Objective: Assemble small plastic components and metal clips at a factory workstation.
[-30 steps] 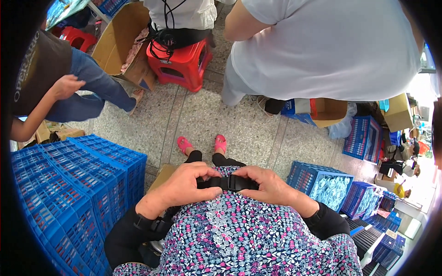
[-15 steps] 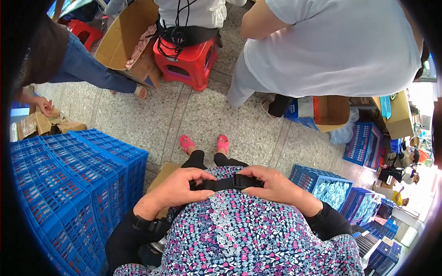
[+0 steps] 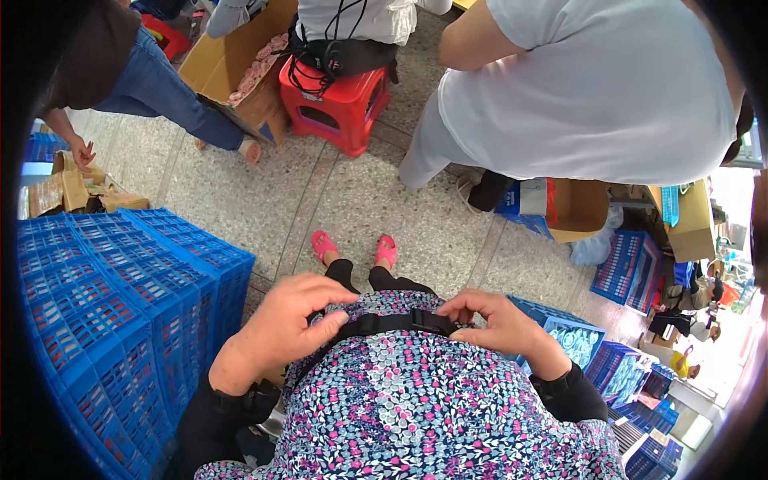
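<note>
A black belt (image 3: 366,326) with a plastic buckle (image 3: 430,321) runs around my waist, over a flowered garment (image 3: 416,392). My left hand (image 3: 280,328) is off the belt, just left of its front, with thumb and fingers apart and nothing between them. Beside the buckle, my right hand (image 3: 510,330) has its thumb and fingers closed on the belt; part of the grip is hidden. Black sleeves cover both forearms.
Blue plastic crates (image 3: 120,304) are stacked close on my left. More crates, one with pale bundles (image 3: 574,340), stand to my right. Ahead, a person sits on a red stool (image 3: 340,104) near a cardboard box (image 3: 264,112); another in a white shirt (image 3: 592,96) stands at right.
My left hand has let go of the belt and drawn back to the left, its fingers spreading. My right hand stays by the buckle. The view has shifted slightly.
</note>
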`<state>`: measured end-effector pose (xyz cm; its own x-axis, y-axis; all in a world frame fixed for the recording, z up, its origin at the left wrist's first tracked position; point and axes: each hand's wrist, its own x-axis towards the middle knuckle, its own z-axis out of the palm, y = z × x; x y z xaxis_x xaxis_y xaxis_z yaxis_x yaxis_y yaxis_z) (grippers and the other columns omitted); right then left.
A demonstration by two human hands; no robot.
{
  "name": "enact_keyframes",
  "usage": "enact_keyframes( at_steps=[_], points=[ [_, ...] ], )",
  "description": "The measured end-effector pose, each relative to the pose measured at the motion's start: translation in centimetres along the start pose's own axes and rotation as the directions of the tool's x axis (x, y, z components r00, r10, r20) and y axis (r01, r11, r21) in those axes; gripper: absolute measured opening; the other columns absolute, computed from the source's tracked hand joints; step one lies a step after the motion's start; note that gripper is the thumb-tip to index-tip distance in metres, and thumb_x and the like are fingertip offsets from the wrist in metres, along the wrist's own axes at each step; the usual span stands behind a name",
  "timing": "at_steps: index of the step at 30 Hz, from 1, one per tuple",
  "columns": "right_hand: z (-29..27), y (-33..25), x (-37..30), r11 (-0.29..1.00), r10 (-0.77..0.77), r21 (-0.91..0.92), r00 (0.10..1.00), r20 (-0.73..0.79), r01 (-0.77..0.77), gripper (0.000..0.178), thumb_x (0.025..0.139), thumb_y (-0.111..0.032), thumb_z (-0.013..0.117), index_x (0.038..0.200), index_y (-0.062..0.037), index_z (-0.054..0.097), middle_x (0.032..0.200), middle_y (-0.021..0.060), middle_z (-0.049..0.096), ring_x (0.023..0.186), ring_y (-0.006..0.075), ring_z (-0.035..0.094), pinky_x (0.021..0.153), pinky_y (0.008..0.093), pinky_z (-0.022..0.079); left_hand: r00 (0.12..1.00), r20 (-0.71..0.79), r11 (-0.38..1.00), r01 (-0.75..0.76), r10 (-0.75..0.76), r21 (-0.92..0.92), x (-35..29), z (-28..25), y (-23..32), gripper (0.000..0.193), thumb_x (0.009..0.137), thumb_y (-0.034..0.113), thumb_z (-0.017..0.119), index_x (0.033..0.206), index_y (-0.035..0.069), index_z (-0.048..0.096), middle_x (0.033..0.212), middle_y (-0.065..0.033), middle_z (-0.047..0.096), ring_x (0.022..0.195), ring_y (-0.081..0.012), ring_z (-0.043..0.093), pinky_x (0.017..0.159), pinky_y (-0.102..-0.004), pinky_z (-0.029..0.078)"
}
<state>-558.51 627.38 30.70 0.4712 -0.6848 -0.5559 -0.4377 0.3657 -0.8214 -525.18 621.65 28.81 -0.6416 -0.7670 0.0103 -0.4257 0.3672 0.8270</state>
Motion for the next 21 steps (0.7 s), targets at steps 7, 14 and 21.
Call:
enact_keyframes(
  at_steps=[7, 14, 21],
  points=[
    [-2.0, 0.7, -3.4, 0.993, 0.105, -0.056, 0.993, 0.054, -0.102, 0.04, 0.082, -0.013, 0.068, 0.12, -0.0057, 0.06, 0.095, 0.0059, 0.061, 0.084, 0.0163, 0.06, 0.078, 0.0299, 0.05, 0.793, 0.48, 0.812, 0.531, -0.376, -0.24, -0.8, -0.2, 0.7, 0.036, 0.081, 0.023, 0.075, 0.112, 0.007, 0.067, 0.092, -0.0117, 0.063, 0.083, -0.022, 0.062, 0.071, -0.0327, 0.05],
    [-0.1, -0.7, -5.5, 0.782, 0.055, -0.618, 0.997, -0.061, -0.081, 0.03, 0.087, -0.02, 0.06, 0.116, -0.0103, 0.061, 0.085, 0.0171, 0.065, 0.08, 0.0363, 0.064, 0.066, 0.0451, 0.05, 0.896, 0.291, 0.907, 0.391, -0.336, -0.155, -1.9, 0.2, 1.9, 0.035, 0.078, 0.019, 0.075, 0.11, 0.007, 0.068, 0.101, -0.013, 0.067, 0.092, -0.0255, 0.066, 0.078, -0.033, 0.052],
    [0.4, 3.3, -3.6, 0.685, -0.228, -0.728, 0.956, -0.183, 0.023, 0.021, 0.087, -0.022, 0.059, 0.106, -0.0137, 0.065, 0.074, 0.0096, 0.063, 0.071, 0.0303, 0.065, 0.061, 0.0425, 0.052, 0.999, -0.014, 0.985, 0.032, -0.031, 0.17, -3.3, 3.9, 1.7, 0.014, 0.078, 0.022, 0.075, 0.088, 0.013, 0.071, 0.076, -0.006, 0.065, 0.07, -0.0244, 0.064, 0.06, -0.0357, 0.049]
  ],
)
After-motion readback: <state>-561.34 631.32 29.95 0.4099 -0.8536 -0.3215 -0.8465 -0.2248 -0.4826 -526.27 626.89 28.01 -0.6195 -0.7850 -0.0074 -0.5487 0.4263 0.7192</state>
